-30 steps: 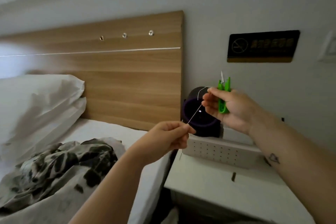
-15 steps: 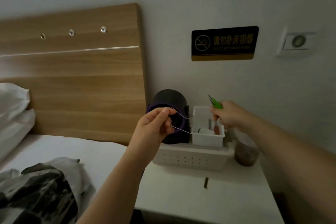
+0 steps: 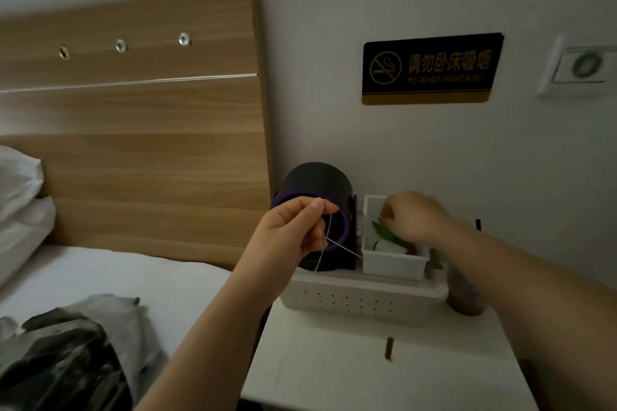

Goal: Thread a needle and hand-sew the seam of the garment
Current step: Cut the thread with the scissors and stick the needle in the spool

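Thumb and forefinger of my left hand (image 3: 290, 233) pinch the pale thread (image 3: 344, 247), which dangles in front of a black, purple-rimmed cylinder (image 3: 317, 182). The fingers of my right hand (image 3: 412, 215) curl down onto the green thread snips (image 3: 389, 234) inside a small white bin (image 3: 394, 265). Through the blur I cannot tell whether they grip. The dark patterned garment (image 3: 60, 360) lies crumpled on the bed (image 3: 100, 274), lower left.

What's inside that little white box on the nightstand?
Green thread snips show inside the small white box, beside something white; the right hand covers the rest.
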{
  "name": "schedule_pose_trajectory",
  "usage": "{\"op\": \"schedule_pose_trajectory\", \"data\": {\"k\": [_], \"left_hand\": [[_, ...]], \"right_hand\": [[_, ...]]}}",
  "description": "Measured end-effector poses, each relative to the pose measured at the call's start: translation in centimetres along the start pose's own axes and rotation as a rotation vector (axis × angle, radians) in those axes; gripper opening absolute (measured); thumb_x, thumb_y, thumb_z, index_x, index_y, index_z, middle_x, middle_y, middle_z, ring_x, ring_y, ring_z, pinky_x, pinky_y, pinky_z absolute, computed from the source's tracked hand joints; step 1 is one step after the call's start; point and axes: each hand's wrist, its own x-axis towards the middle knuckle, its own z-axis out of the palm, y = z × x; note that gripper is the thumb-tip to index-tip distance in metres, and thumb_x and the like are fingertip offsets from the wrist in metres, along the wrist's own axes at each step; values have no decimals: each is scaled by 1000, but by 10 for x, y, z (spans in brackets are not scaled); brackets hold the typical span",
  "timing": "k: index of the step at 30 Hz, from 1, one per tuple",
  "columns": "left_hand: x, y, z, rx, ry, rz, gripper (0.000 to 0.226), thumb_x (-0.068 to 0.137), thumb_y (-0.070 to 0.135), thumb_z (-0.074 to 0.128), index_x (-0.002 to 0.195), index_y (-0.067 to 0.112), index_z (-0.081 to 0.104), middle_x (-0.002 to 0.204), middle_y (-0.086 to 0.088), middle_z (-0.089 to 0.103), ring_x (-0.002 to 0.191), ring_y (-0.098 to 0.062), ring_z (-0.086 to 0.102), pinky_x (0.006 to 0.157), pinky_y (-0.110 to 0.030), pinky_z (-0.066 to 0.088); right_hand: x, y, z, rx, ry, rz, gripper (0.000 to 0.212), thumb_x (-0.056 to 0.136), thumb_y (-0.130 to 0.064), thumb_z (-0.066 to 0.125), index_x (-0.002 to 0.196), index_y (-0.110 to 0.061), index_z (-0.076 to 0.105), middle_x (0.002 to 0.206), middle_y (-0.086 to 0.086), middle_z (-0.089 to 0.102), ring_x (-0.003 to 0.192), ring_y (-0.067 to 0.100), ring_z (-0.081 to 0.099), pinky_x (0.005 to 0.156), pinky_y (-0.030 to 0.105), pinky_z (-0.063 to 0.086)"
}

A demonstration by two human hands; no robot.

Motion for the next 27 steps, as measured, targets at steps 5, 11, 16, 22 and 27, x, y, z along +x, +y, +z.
{"op": "schedule_pose_trajectory", "data": {"k": [5,11,16,22,27], "left_hand": [[-3,-3,3,24,-13,-27,33,96,17,49,76,22,74,56,3,55,54,-8,52,62,-19,51],[-10,0,-7,213,11,-59,26,97,18,49,82,18,71,55,6,56,52,-5,53,60,-17,50],[-18,-10,-21,417,60,-162,25,97,23,50,83,19,70,52,10,57,51,0,54,62,-17,50],[-37,-33,-22,447,187,-228,25,97,20,51,81,16,70,49,10,58,45,2,53,53,-12,48],[-59,-53,-18,340,251,-296,21,98,21,50,85,21,67,63,8,71,59,-2,66,57,-14,51]], "right_hand": [[1,-7,5,-108,-355,-22,37,90,-30,60,119,-7,61,116,11,63,104,24,60,90,35,51],[0,-6,6,-28,-246,0,37,89,-32,60,114,-5,64,111,13,65,97,24,61,76,30,49],[-23,-6,-20,266,133,-37,27,88,-32,60,105,-12,67,91,3,66,76,13,59,61,27,46],[-87,-48,-20,961,-78,-213,17,83,-34,68,99,-29,66,97,-10,67,90,6,64,70,20,51],[-109,-79,21,1068,-203,-220,17,83,-35,67,99,-31,65,102,-7,67,95,10,64,80,27,55]]}}
